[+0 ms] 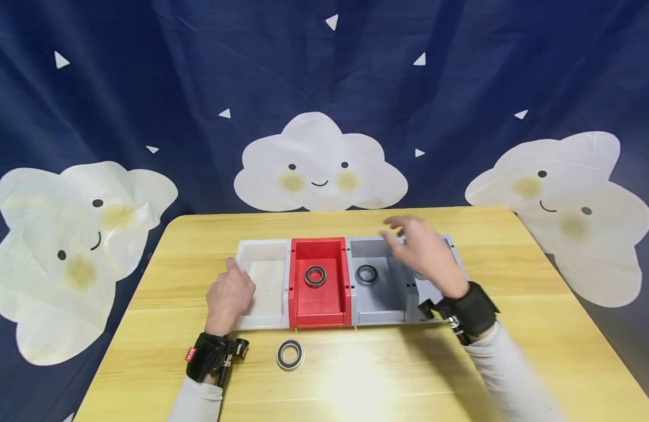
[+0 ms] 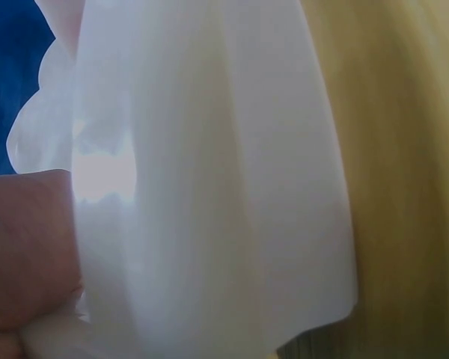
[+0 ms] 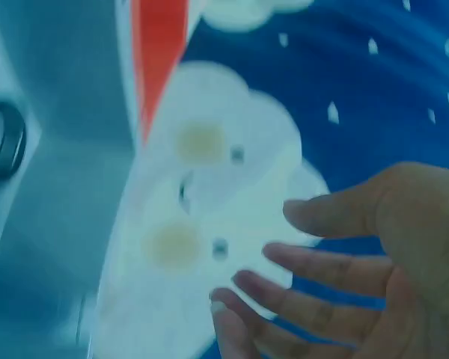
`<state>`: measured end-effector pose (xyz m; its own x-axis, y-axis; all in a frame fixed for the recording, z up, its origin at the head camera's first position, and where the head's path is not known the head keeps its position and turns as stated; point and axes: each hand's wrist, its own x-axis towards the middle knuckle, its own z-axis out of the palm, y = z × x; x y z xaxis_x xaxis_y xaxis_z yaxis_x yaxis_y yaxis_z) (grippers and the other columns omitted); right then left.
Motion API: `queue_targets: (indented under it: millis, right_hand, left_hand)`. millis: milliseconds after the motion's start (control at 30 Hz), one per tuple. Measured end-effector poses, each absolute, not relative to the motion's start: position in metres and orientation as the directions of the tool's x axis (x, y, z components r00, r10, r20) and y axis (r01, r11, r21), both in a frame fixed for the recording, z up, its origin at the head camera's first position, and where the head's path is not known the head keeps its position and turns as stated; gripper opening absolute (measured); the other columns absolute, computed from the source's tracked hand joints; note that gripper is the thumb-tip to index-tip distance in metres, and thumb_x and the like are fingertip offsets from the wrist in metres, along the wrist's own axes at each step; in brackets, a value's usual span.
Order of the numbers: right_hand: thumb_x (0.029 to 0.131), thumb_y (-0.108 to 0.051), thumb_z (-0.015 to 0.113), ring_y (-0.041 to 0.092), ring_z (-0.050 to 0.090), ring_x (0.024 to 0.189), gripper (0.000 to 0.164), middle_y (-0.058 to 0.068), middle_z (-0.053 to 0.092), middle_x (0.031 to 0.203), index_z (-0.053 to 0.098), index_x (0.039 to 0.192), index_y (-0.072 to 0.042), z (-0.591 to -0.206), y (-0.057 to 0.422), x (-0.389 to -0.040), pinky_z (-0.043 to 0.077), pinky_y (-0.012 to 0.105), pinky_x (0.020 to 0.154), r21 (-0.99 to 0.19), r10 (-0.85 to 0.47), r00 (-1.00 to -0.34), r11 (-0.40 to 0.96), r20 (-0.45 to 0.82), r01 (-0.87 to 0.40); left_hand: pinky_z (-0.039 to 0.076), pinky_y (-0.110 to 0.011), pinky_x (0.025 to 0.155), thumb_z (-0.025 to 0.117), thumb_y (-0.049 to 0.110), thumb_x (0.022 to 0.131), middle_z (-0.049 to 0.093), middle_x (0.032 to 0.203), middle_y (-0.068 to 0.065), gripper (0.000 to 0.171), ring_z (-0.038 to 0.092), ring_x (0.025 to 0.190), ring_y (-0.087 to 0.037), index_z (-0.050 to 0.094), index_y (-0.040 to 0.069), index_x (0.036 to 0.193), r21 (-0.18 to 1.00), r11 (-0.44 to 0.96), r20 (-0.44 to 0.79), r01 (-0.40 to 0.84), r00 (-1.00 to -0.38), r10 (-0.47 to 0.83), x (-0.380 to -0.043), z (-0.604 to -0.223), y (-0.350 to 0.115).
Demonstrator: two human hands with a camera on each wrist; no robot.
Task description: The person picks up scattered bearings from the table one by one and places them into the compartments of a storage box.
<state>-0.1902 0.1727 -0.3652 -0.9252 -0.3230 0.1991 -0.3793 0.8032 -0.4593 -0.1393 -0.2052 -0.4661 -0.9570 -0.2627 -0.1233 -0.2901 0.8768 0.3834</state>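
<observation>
My left hand (image 1: pixel 230 296) grips the left wall of a white bin (image 1: pixel 263 242); that wall fills the left wrist view. Over the back of the grey bins, my right hand (image 1: pixel 421 249) is raised with spread fingers and nothing in them. One ball bearing (image 1: pixel 307 276) lies in the red bin (image 1: pixel 320 320) and another (image 1: pixel 358 275) in the middle grey bin (image 1: pixel 382 317). In the right-end grey bin (image 1: pixel 428 293), a ring's edge (image 1: pixel 419 276) peeks from under my right hand. A further bearing (image 1: pixel 289 367) lies on the table before the bins.
The bins stand side by side in a row on a wooden table (image 1: pixel 160 351). Behind the table hangs a dark blue curtain (image 1: pixel 282 58) with white clouds and small triangles.
</observation>
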Motion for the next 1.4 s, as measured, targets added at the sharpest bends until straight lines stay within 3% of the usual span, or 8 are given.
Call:
queue_targets:
  millis: [233, 400, 567, 733, 933, 1133, 1233, 1400]
  right_hand:
    - [0.098, -0.038, 0.066, 0.045, 0.067, 0.095, 0.052, 0.031, 0.068, 0.109, 0.062, 0.131, 0.002, -0.375, 0.243, -0.182, 0.051, 0.057, 0.075, -0.423, -0.08, -0.968, 0.888, 0.24, -0.179]
    - [0.099, -0.057, 0.056, 0.054, 0.059, 0.101, 0.073, 0.04, 0.057, 0.114, 0.052, 0.133, 0.008, -0.397, 0.273, -0.176, 0.047, 0.058, 0.071, -0.408, 0.033, -0.998, 0.913, 0.062, 0.005]
    - [0.098, -0.068, 0.045, 0.045, 0.062, 0.085, 0.074, 0.032, 0.058, 0.098, 0.048, 0.112, 0.005, -0.425, 0.282, -0.178, 0.045, 0.048, 0.06, -0.397, 0.092, -0.99, 0.909, -0.109, 0.128]
    - [0.105, -0.056, 0.038, 0.044, 0.063, 0.076, 0.068, 0.033, 0.059, 0.087, 0.05, 0.107, 0.011, -0.45, 0.281, -0.179, 0.046, 0.049, 0.057, -0.391, 0.096, -0.986, 0.909, -0.139, 0.144]
    - [0.108, -0.039, 0.037, 0.05, 0.064, 0.085, 0.057, 0.041, 0.06, 0.101, 0.052, 0.116, 0.016, -0.461, 0.282, -0.176, 0.049, 0.054, 0.063, -0.416, 0.145, -0.984, 0.893, -0.105, 0.175]
    - [0.108, -0.034, 0.037, 0.05, 0.064, 0.085, 0.055, 0.043, 0.06, 0.103, 0.051, 0.118, 0.018, -0.467, 0.283, -0.171, 0.05, 0.054, 0.065, -0.431, 0.143, -0.982, 0.884, -0.122, 0.182]
    - [0.108, -0.034, 0.037, 0.048, 0.064, 0.083, 0.054, 0.043, 0.06, 0.101, 0.051, 0.116, 0.017, -0.467, 0.283, -0.17, 0.05, 0.054, 0.065, -0.437, 0.14, -0.982, 0.881, -0.128, 0.182]
    - [0.108, -0.033, 0.037, 0.047, 0.064, 0.082, 0.054, 0.043, 0.06, 0.101, 0.05, 0.118, 0.018, -0.467, 0.283, -0.17, 0.05, 0.054, 0.065, -0.445, 0.13, -0.985, 0.88, -0.112, 0.167]
  left_hand:
    - [0.047, -0.047, 0.05, 0.037, 0.024, 0.104, 0.064, 0.086, -0.031, 0.038, 0.065, 0.068, -0.043, 0.035, -0.007, 0.126, 0.384, 0.874, -0.115, -0.297, -0.955, -0.274, -0.137, -0.465, -0.209]
    - [0.045, -0.044, 0.049, 0.036, 0.024, 0.105, 0.062, 0.082, -0.028, 0.037, 0.062, 0.065, -0.038, 0.035, -0.007, 0.126, 0.392, 0.867, -0.133, -0.308, -0.952, -0.278, -0.134, -0.463, -0.211]
    - [0.044, -0.043, 0.048, 0.035, 0.024, 0.104, 0.061, 0.079, -0.027, 0.037, 0.06, 0.063, -0.036, 0.035, -0.007, 0.125, 0.394, 0.867, -0.125, -0.305, -0.952, -0.279, -0.134, -0.463, -0.212]
    - [0.043, -0.041, 0.048, 0.037, 0.025, 0.104, 0.06, 0.078, -0.025, 0.04, 0.059, 0.062, -0.035, 0.035, -0.008, 0.127, 0.405, 0.869, -0.128, -0.284, -0.959, -0.253, -0.136, -0.462, -0.211]
    - [0.046, -0.042, 0.054, 0.039, 0.037, 0.105, 0.061, 0.092, -0.028, 0.057, 0.06, 0.073, -0.037, 0.029, -0.008, 0.139, 0.398, 0.87, -0.199, -0.291, -0.953, -0.227, -0.136, -0.454, -0.21]
    - [0.051, -0.058, 0.066, 0.051, 0.042, 0.102, 0.053, 0.119, -0.037, 0.069, 0.055, 0.102, -0.05, 0.034, -0.007, 0.147, 0.362, 0.92, 0.132, -0.151, -0.968, -0.212, -0.106, -0.43, -0.189]
    - [0.053, -0.049, 0.061, 0.058, 0.043, 0.1, 0.06, 0.113, -0.027, 0.061, 0.06, 0.091, -0.039, 0.048, -0.001, 0.14, 0.384, 0.921, 0.16, -0.069, -0.977, -0.14, -0.078, -0.416, -0.168]
    - [0.046, -0.034, 0.052, 0.067, 0.041, 0.095, 0.065, 0.084, -0.005, 0.04, 0.058, 0.066, -0.017, 0.066, 0.006, 0.114, 0.38, 0.925, 0.008, -0.003, -1.0, -0.006, -0.036, -0.416, -0.132]
